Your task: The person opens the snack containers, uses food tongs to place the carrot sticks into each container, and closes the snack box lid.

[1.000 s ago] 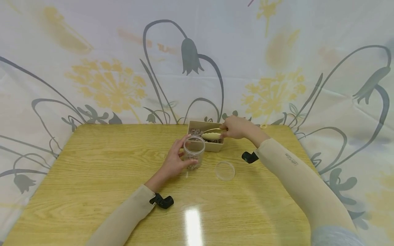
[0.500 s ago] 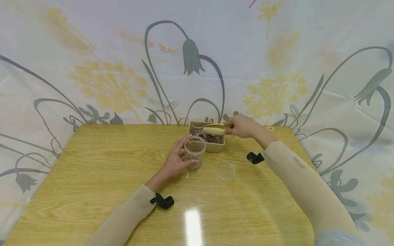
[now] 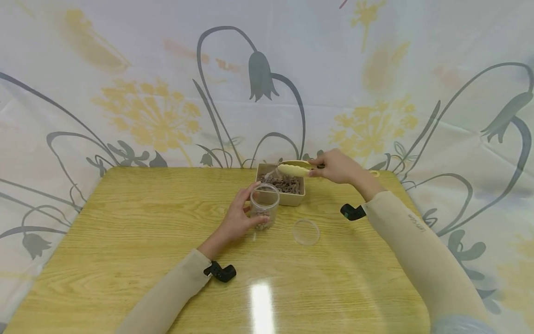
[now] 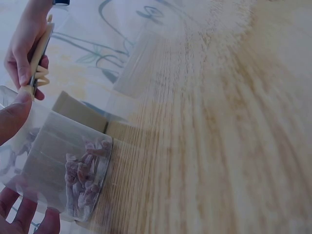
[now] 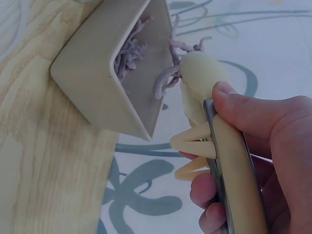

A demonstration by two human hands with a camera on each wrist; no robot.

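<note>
My left hand (image 3: pixel 235 220) grips a clear plastic jar (image 3: pixel 270 208) standing open-topped on the table. In the left wrist view, purplish-grey twisted pieces (image 4: pixel 84 180) lie in the jar's bottom. Behind the jar is a beige rectangular box (image 3: pixel 289 199) holding many more such pieces (image 3: pixel 288 185). My right hand (image 3: pixel 339 168) holds pale yellow tongs (image 3: pixel 294 170) by their handles, above the box. In the right wrist view, several curled pieces (image 5: pixel 168 83) stick out from between the tongs' rounded heads (image 5: pixel 202 73).
A round clear lid (image 3: pixel 306 232) lies flat on the wooden table (image 3: pixel 167 250), right of the jar. The box stands near the table's far edge, close to a flower-patterned cloth (image 3: pixel 167 83) hanging behind. Black wrist cameras sit on both forearms.
My right hand has raised the tongs out of the box and slightly right, with pieces now hanging from their heads. The left hand and jar stay in place.
</note>
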